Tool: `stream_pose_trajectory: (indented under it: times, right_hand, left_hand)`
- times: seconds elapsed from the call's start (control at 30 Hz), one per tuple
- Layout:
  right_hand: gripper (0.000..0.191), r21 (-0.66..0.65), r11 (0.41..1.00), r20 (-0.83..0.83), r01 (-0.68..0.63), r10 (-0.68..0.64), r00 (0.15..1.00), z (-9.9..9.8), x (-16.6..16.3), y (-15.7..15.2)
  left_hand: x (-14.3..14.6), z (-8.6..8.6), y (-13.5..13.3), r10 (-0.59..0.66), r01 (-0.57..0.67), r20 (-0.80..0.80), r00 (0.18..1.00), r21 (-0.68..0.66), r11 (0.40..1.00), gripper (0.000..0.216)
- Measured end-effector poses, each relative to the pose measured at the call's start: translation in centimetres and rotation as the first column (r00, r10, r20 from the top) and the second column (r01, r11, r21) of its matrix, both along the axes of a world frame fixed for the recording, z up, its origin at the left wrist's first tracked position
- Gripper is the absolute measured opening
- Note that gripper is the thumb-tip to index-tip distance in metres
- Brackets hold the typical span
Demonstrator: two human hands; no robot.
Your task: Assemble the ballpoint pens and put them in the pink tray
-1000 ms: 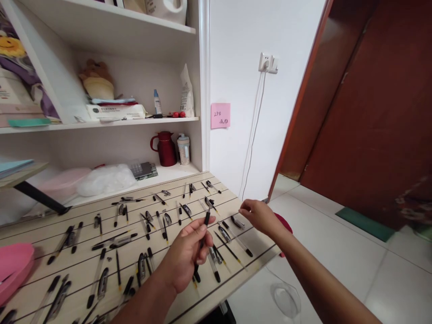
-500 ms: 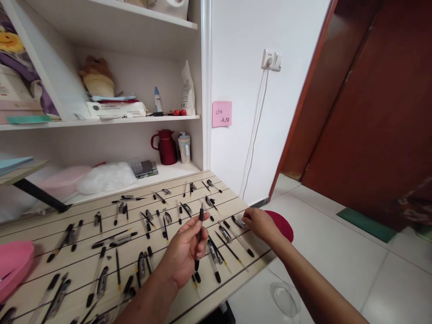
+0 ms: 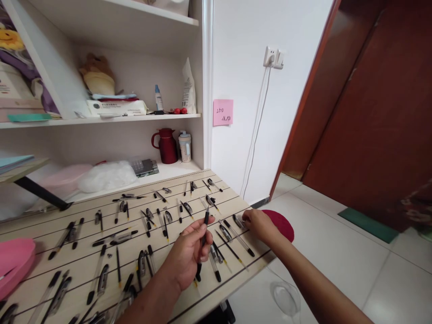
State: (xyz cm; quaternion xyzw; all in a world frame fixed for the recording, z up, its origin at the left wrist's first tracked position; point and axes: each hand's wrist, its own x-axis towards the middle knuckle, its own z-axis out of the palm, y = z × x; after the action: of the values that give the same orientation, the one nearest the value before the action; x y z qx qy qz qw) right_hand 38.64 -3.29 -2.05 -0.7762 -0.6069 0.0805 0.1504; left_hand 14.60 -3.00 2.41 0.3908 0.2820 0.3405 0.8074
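My left hand (image 3: 187,258) is closed round a black pen (image 3: 206,219), thumb and fingers wrapped about it so that part of its length is hidden, its narrow tip pointing up towards twelve o'clock; my right hand (image 3: 261,225) is at two o'clock from the left, its fingers bent down at the table's right side; a clear and black cap (image 3: 239,221) lies at nine o'clock from that right hand, right by its fingertips, and I cannot tell whether they pinch it or merely sit against it; between my two hands, at two o'clock from the left, is another cap (image 3: 225,233), and at three o'clock a black refill (image 3: 229,248) with a yellow end, a clear barrel (image 3: 241,239) slanting beyond it; more pen parts (image 3: 141,263) lie in small groups over the striped table (image 3: 79,265), from eight o'clock round to one; a pink bowl (image 3: 20,261) sits at nine o'clock, cut off by the edge of my view; a red jug (image 3: 168,146) and a pale tumbler (image 3: 185,146) stand side by side on the white shelving (image 3: 206,90) near twelve o'clock; a round red pad (image 3: 283,225) shows just past my right hand, at three o'clock from it.
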Motion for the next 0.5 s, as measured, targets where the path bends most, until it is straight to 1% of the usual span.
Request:
stream_pose_trajectory:
  times: [0.07, 0.17, 0.23, 0.27, 0.3, 0.33, 0.37, 0.4, 0.47, 0.5]
  right_hand:
    - [0.012, 0.009, 1.000, 0.009, -0.004, 0.004, 1.000, -0.2, 0.1, -0.1]
    - [0.010, 0.086, 0.996, -0.041, 0.033, -0.030, 0.999, -0.2, 0.3, -0.1]
    - [0.010, 0.166, 0.983, -0.167, 0.080, -0.052, 0.985, 0.1, 0.3, -0.1]
    - [0.009, 0.204, 0.974, -0.269, 0.099, -0.041, 0.962, 0.3, 0.1, -0.2]
    - [0.007, 0.243, 0.963, -0.395, 0.116, -0.011, 0.919, 0.6, -0.1, -0.2]
    - [0.005, 0.276, 0.952, -0.532, 0.133, 0.036, 0.846, 0.9, -0.4, -0.2]
    - [0.007, 0.299, 0.943, -0.663, 0.149, 0.093, 0.743, 1.3, -0.8, -0.3]
    - [0.012, 0.308, 0.937, -0.773, 0.165, 0.145, 0.617, 1.6, -1.3, -0.3]
    - [0.022, 0.292, 0.937, -0.907, 0.190, 0.208, 0.367, 2.4, -2.5, -0.4]
    - [0.024, 0.279, 0.939, -0.937, 0.199, 0.221, 0.268, 2.8, -3.1, -0.5]
  left_hand:
    - [0.1, -0.2, 0.0, -0.009, 0.009, -0.016, 1.000, 0.000, 1.000, 0.031]
    - [0.3, -0.4, 0.1, -0.016, 0.016, -0.042, 0.999, 0.010, 1.000, 0.031]
    - [0.4, -0.6, 0.2, -0.012, 0.014, -0.060, 0.998, 0.029, 0.999, 0.032]
    - [0.4, -0.6, 0.2, -0.011, 0.013, -0.070, 0.997, 0.040, 0.999, 0.033]
    - [0.5, -0.7, 0.2, -0.010, 0.014, -0.081, 0.997, 0.052, 0.999, 0.033]
    - [0.5, -0.7, 0.2, -0.009, 0.015, -0.094, 0.996, 0.064, 0.998, 0.034]
    - [0.6, -0.7, 0.1, -0.010, 0.018, -0.108, 0.994, 0.073, 0.997, 0.034]
    - [0.6, -0.8, 0.1, -0.010, 0.020, -0.122, 0.993, 0.082, 0.996, 0.035]
    - [0.7, -0.8, -0.1, -0.011, 0.026, -0.145, 0.989, 0.100, 0.995, 0.035]
    - [0.8, -0.8, -0.2, -0.015, 0.032, -0.154, 0.988, 0.108, 0.994, 0.035]
